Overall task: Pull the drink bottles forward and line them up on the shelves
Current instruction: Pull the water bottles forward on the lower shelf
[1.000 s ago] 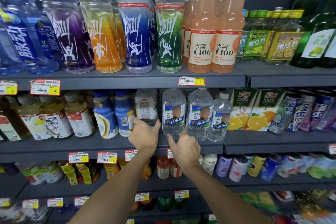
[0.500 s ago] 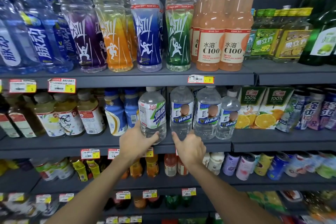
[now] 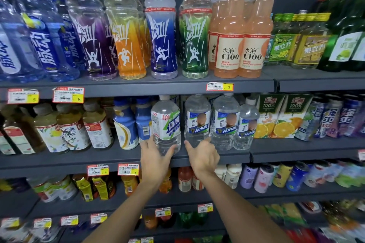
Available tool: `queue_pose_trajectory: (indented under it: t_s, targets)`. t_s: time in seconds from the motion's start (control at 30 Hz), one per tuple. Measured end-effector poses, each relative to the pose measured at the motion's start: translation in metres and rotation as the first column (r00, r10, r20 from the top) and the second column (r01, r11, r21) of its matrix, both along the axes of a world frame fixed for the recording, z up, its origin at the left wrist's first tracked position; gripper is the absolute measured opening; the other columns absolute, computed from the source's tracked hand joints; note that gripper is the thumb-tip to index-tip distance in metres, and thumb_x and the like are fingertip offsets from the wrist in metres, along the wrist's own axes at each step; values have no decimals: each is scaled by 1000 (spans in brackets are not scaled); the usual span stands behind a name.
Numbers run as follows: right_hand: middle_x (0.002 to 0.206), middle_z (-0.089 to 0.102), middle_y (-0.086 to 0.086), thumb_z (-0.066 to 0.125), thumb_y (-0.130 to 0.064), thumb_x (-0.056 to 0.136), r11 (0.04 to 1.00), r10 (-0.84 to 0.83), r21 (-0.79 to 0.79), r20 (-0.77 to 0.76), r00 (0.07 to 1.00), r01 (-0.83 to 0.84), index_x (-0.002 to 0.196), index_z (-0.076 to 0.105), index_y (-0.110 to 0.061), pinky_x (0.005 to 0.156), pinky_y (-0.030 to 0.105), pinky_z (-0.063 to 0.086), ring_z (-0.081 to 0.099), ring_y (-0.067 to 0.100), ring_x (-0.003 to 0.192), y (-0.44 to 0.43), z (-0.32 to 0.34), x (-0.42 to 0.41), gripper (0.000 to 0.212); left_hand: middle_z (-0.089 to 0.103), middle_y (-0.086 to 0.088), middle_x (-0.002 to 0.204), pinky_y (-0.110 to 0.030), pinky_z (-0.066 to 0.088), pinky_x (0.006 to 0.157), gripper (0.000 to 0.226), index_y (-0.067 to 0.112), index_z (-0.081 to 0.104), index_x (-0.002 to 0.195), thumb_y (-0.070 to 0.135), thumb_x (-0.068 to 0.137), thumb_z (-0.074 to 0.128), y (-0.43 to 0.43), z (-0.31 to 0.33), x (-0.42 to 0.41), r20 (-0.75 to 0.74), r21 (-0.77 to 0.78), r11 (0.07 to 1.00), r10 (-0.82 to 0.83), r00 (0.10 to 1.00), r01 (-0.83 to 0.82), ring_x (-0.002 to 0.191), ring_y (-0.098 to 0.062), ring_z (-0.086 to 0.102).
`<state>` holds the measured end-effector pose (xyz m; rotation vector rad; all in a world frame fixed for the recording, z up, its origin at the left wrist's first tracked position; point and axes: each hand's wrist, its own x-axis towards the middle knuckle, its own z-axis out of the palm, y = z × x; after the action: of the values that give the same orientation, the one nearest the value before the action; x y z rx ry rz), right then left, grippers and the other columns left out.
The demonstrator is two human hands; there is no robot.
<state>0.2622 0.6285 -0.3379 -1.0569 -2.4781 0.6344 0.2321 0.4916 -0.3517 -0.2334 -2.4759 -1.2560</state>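
A clear bottle with a white and green label stands at the front edge of the second shelf. My left hand grips its base, thumb on the right and fingers on the left. My right hand is just right of it, thumb out, fingers curled round the base of a clear bottle with a blue label. Two more blue-label bottles stand to the right of that one.
Blue and white bottles and tea bottles stand left of my hands, orange juice cartons to the right. Tall sports drink bottles fill the top shelf. Cans and small bottles line the shelf below.
The white and green labelled bottle has come forward from the back of the shelf to its front edge in my left hand. My right hand stays at the blue-label bottle.
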Motion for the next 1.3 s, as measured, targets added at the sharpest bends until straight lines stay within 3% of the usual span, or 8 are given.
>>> queue_pose_trajectory:
  t_s: [0.1, 0.23, 0.43, 0.53, 0.67, 0.97, 1.1, 1.3]
  targets:
    - [100, 75, 11, 59, -69, 87, 1000, -13, -3, 10, 1000, 13, 139, 47, 2, 73, 34, 53, 73, 27, 94, -1, -2, -2, 89, 50, 1, 113, -28, 43, 89, 71, 15, 48, 140, 53, 85, 70, -8, -1, -6, -54, -70, 995, -81, 995, 77, 108, -18, 53]
    - [100, 74, 11, 61, -71, 84, 1000, -18, -7, -13, 1000, 18, 129, 54, -2, 77, 37, 53, 72, 30, 94, 3, -4, -2, 82, 58, 2, 109, -25, 42, 86, 47, 14, 56, 126, 44, 92, 66, -13, 0, -14, -74, -160, 975, -166, 983, 152, 105, -18, 56]
    - [100, 74, 11, 59, -72, 85, 999, 11, 37, -12, 1000, -11, 123, 56, -5, 74, 36, 52, 71, 30, 93, 9, -7, 2, 78, 62, 2, 126, -25, 43, 96, 42, 20, 47, 136, 27, 97, 61, -7, 4, -15, -75, -120, 958, -272, 959, 262, 115, -15, 56]
    - [96, 74, 10, 57, -74, 85, 995, 34, 90, -22, 999, -31, 117, 57, -7, 73, 36, 51, 71, 30, 92, 16, -7, 4, 74, 59, 5, 130, -25, 42, 100, 45, 22, 44, 139, 25, 97, 60, -4, 2, -12, -78, -65, 956, -290, 954, 285, 118, -13, 54]
    - [94, 74, 10, 57, -74, 85, 993, 40, 111, -62, 997, -33, 137, 43, -4, 73, 36, 52, 72, 30, 90, 12, -2, 1, 88, 58, 9, 129, -31, 46, 100, 54, 29, 42, 137, 30, 90, 69, -1, 0, -12, -67, -15, 960, -281, 957, 280, 118, -10, 54]
    - [94, 74, 9, 64, -67, 83, 999, 4, 45, -78, 997, -1, 125, 42, -4, 70, 35, 50, 73, 29, 89, 6, 0, -9, 80, 56, -6, 128, -37, 46, 98, 88, 18, 33, 133, 39, 68, 89, 19, 0, -11, 15, -29, 991, -129, 992, 129, 121, -24, 52]
    - [94, 74, 11, 67, -70, 78, 999, -2, 35, -123, 992, 6, 120, 43, -4, 72, 35, 50, 72, 31, 90, 6, -4, -7, 83, 58, -9, 128, -41, 49, 92, 92, 28, 22, 132, 41, 69, 87, 20, -3, -12, 8, -73, 992, -106, 994, 106, 117, -29, 56]
    - [98, 74, 12, 63, -74, 80, 997, 19, 80, -86, 996, -13, 128, 41, -5, 74, 35, 51, 72, 31, 94, 12, -9, 2, 87, 62, -5, 123, -40, 52, 90, 88, 21, 31, 133, 49, 69, 86, 14, -8, -19, -2, -71, 991, -115, 993, 114, 114, -25, 59]
